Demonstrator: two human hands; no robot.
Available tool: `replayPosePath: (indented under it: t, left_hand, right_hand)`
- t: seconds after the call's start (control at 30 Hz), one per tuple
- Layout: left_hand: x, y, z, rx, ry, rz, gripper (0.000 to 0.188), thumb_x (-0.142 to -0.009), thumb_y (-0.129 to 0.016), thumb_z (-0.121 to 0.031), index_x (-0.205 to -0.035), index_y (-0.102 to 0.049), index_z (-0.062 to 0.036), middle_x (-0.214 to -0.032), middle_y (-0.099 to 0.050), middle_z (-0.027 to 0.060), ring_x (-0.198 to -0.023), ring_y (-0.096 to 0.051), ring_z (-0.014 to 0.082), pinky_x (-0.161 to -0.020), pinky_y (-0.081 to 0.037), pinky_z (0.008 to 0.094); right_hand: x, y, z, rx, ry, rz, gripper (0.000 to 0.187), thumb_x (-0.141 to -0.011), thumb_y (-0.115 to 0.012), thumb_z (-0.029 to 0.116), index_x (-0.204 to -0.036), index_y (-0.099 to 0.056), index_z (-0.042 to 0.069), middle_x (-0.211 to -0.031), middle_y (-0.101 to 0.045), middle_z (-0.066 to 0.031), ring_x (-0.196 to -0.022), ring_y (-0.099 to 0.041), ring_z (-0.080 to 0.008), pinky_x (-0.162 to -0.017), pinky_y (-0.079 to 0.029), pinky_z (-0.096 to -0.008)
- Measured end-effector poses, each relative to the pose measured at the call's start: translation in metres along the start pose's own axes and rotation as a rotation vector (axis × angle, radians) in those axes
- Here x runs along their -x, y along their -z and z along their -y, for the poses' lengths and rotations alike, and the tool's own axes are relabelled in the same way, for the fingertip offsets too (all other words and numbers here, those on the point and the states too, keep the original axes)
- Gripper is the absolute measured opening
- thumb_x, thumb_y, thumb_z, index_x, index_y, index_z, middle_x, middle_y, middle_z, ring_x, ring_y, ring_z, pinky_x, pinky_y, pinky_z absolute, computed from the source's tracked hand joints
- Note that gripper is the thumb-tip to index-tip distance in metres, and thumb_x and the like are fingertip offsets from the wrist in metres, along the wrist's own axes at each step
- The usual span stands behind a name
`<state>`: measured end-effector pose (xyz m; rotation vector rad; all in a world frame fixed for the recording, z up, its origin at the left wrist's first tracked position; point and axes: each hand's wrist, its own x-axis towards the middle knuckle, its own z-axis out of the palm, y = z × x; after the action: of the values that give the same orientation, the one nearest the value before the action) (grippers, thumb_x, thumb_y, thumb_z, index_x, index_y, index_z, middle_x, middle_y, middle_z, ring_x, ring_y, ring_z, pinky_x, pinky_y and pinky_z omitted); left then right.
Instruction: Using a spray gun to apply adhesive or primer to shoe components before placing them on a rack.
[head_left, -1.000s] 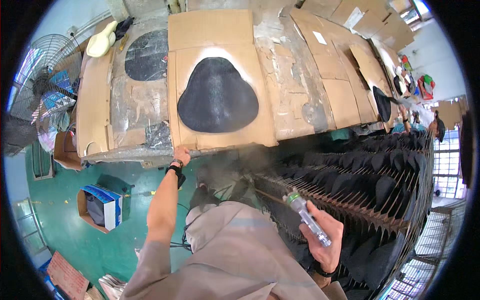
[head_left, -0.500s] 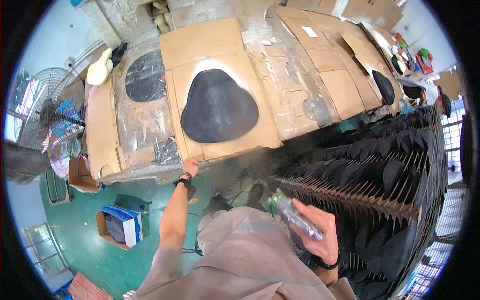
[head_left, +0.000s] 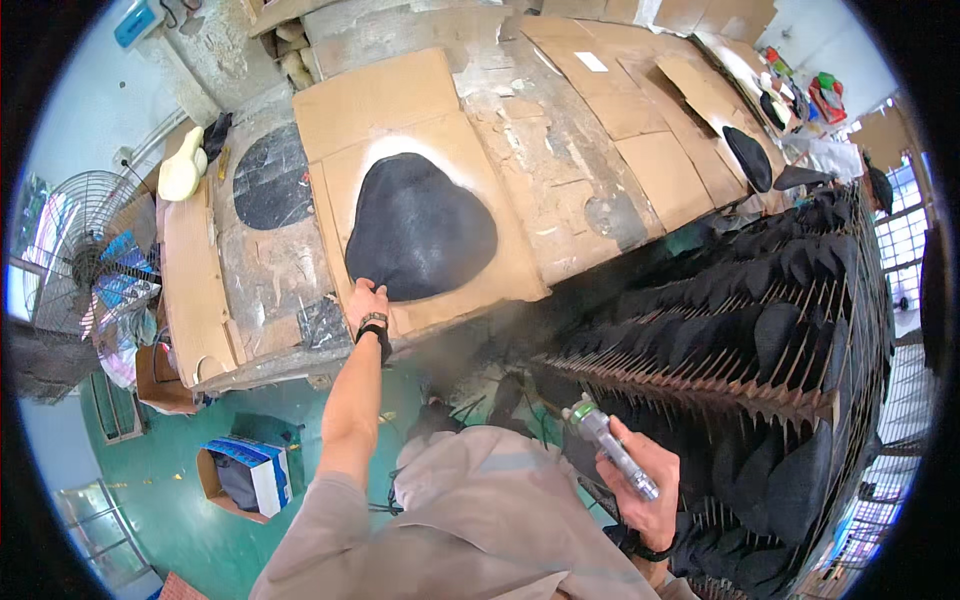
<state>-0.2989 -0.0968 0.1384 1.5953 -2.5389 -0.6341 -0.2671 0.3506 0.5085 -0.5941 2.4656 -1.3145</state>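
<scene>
On the cardboard sheet (head_left: 375, 88) lies a flat black pad (head_left: 425, 230), rounded and roughly triangular, with white overspray around its far edge. My left hand (head_left: 366, 303) has reached its near left edge; the fingers are pinched together on that edge. In my right hand (head_left: 645, 480), low on the right and away from the table, is a silver spray gun (head_left: 615, 450) with a green part at its front end. My fingers wrap round the gun's body, and its front end points up and left.
A metal rack (head_left: 690, 385) loaded with many black pieces stands close on my right. Another black pad (head_left: 747, 158) sits farther along the table. To the left are a floor fan (head_left: 90, 255), a cream-coloured piece (head_left: 182, 168) and an open box (head_left: 268, 478) on the green floor.
My left hand has gone from the table's front edge up to the black pad's near edge. The right hand, still with the spray gun, has moved slightly down and right.
</scene>
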Motion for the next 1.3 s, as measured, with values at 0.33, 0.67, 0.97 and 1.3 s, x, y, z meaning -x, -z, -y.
replayPosePath:
  t: [0.33, 0.67, 0.97, 1.3]
  left_hand:
    - [-0.062, -0.038, 0.002, 1.564, 0.555, 0.294, 0.020, -0.093, -0.058, -0.005, -0.111, -0.057, 0.0029, -0.102, -0.064, 0.0180, -0.086, -0.068, 0.0321, -0.082, -0.064, 0.0443]
    - [-0.117, 0.056, -0.195, 2.014, 0.159, 0.506, 0.010, -0.090, -0.062, -0.002, -0.100, -0.063, -0.0006, -0.102, -0.068, 0.0106, -0.103, -0.064, 0.0273, -0.088, -0.056, 0.0461]
    - [0.048, 0.317, -0.373, 1.904, -0.569, 0.595, 0.004, -0.086, -0.070, -0.005, -0.090, -0.068, -0.0044, -0.081, -0.070, 0.0074, -0.074, -0.067, 0.0198, -0.069, -0.054, 0.0315]
    - [0.127, 0.424, -0.453, 1.824, -1.061, 0.764, 0.019, -0.091, -0.060, -0.002, -0.108, -0.065, 0.0051, -0.105, -0.071, 0.0182, -0.094, -0.071, 0.0259, -0.083, -0.060, 0.0374]
  right_hand:
    - [0.009, -0.003, -0.013, 0.009, -0.022, -0.037, 0.056, -0.073, -0.076, -0.007, -0.127, -0.066, -0.002, -0.093, -0.071, -0.0179, -0.073, -0.068, -0.0260, -0.070, -0.053, -0.0306]
    - [0.021, -0.002, -0.033, 0.003, -0.016, -0.075, 0.054, -0.077, -0.077, -0.003, -0.129, -0.064, -0.002, -0.090, -0.069, -0.0180, -0.072, -0.067, -0.0273, -0.069, -0.052, -0.0319]
    - [0.043, 0.014, -0.053, -0.142, -0.017, -0.139, 0.061, -0.072, -0.073, 0.001, -0.132, -0.061, -0.004, -0.117, -0.069, -0.0252, -0.097, -0.071, -0.0359, -0.089, -0.053, -0.0360]
    - [0.063, -0.002, -0.077, -0.146, -0.075, -0.135, 0.051, -0.090, -0.064, 0.009, -0.140, -0.055, 0.000, -0.111, -0.068, -0.0233, -0.093, -0.066, -0.0399, -0.080, -0.052, -0.0428]
